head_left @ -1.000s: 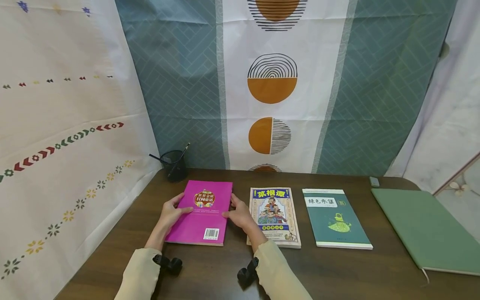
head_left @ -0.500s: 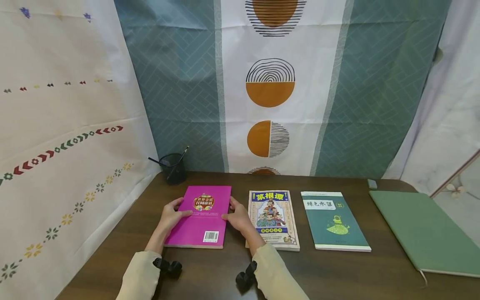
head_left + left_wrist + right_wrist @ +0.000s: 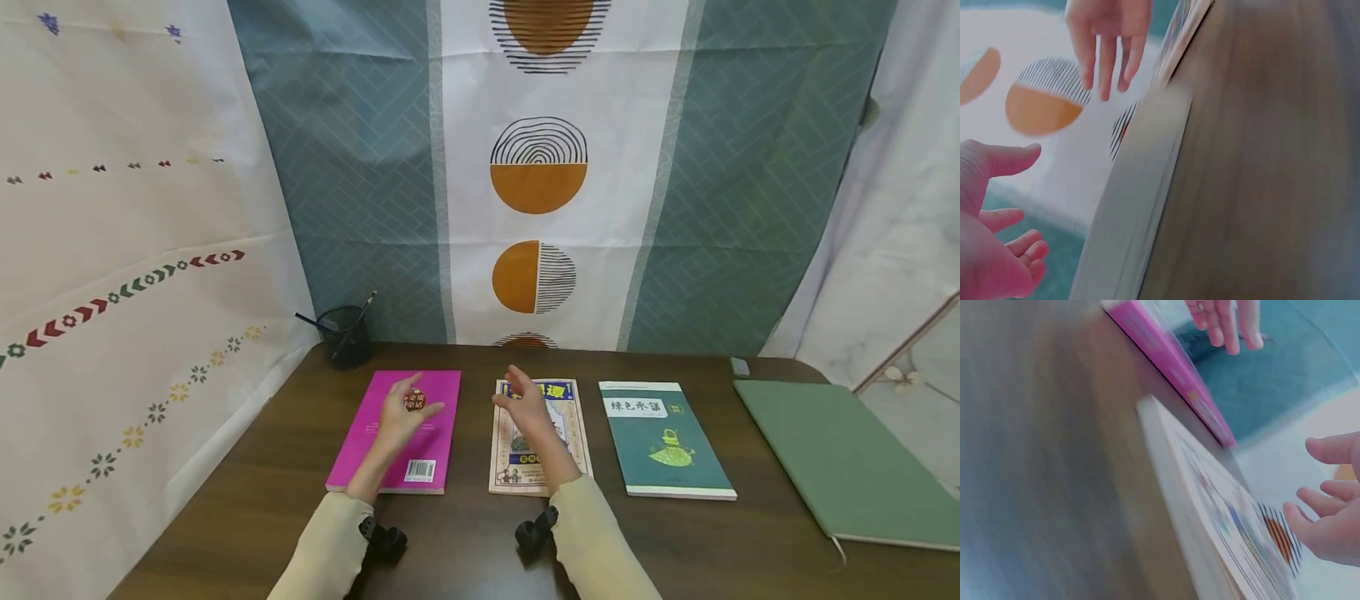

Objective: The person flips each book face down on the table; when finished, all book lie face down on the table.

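Observation:
In the head view a magenta book (image 3: 352, 454) lies flat on the wooden table at the left. My left hand (image 3: 400, 419) is over it with fingers spread and nothing held. To its right lies a cream illustrated book (image 3: 510, 462), partly hidden behind my right hand (image 3: 531, 414), whose thumb and fingers are apart and hold nothing. The left wrist view shows the left hand (image 3: 1004, 231) above a book's page edges. In the right wrist view the right hand (image 3: 1332, 506) is above the cream book (image 3: 1210, 506), with the magenta book's spine (image 3: 1172, 369) beyond.
A teal book (image 3: 667, 442) lies right of the cream one. Farther right is a large green notebook (image 3: 847, 458) with a small grey object (image 3: 740, 367) behind it. A black pen holder (image 3: 347, 337) with pens stands at the back left, before a patterned curtain (image 3: 382, 208).
Both hands have let go of the magenta book's sides, risen and moved right. The left is now over the magenta book, the right over the cream book. The books stay flat on the table.

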Motion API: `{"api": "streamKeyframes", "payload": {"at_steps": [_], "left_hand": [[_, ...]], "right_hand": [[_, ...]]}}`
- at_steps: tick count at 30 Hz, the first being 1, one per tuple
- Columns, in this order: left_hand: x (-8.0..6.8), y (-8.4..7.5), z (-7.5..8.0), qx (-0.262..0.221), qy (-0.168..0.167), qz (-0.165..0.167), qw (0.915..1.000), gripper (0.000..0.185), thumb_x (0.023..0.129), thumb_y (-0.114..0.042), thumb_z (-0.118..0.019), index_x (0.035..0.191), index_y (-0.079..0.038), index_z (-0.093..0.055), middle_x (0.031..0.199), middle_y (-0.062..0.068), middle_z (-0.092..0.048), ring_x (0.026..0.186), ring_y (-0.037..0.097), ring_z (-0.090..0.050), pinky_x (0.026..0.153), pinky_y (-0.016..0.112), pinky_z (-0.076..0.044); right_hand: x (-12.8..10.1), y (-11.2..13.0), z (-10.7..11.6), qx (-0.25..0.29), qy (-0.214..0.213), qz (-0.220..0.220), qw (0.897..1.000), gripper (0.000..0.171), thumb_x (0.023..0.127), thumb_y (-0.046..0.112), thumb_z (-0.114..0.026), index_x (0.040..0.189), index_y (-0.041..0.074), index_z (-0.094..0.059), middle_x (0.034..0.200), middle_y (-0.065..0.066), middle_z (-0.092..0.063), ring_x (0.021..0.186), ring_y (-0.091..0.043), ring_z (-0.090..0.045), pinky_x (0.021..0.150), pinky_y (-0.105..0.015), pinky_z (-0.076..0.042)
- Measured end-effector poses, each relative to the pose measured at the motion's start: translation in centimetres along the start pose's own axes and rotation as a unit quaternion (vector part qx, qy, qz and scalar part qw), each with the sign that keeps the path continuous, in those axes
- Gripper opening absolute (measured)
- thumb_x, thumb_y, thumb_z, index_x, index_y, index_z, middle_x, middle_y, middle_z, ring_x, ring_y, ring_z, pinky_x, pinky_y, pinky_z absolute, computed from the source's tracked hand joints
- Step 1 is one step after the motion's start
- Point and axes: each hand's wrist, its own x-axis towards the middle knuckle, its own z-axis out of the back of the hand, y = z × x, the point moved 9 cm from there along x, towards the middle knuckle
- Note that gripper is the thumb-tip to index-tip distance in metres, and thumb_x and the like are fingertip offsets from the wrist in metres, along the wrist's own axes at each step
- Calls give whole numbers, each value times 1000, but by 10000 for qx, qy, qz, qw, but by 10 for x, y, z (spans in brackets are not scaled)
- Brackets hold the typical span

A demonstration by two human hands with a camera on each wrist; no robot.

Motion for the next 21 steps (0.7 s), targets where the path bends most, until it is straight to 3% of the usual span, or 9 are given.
{"api": "streamKeyframes", "payload": {"at_steps": [6,13,21], "left_hand": [[-2,-16,-48,-151,249,-115,9995,70,81,-13,-77,141,3,-46,139,25,-48,125,43,-48,105,54,-43],[-15,-20,-83,-64,585,-38,9983,72,79,-16,-78,141,2,-45,128,27,-52,111,39,-53,93,50,-49],[-26,-12,-110,-303,1232,332,9914,80,80,-12,-77,144,10,-35,137,29,-45,123,44,-49,105,54,-44]], "right_hand": [[3,-7,46,-116,-321,-133,9993,67,94,5,-59,153,7,-29,155,-17,-38,145,-39,-28,112,-55,-37],[0,-17,76,-384,-469,-189,9980,67,94,4,-58,154,6,-26,157,-20,-33,147,-41,-22,115,-57,-32],[2,-35,89,-361,-278,-286,9986,69,93,1,-57,154,1,-23,160,-22,-23,149,-43,-13,117,-57,-28]]}}
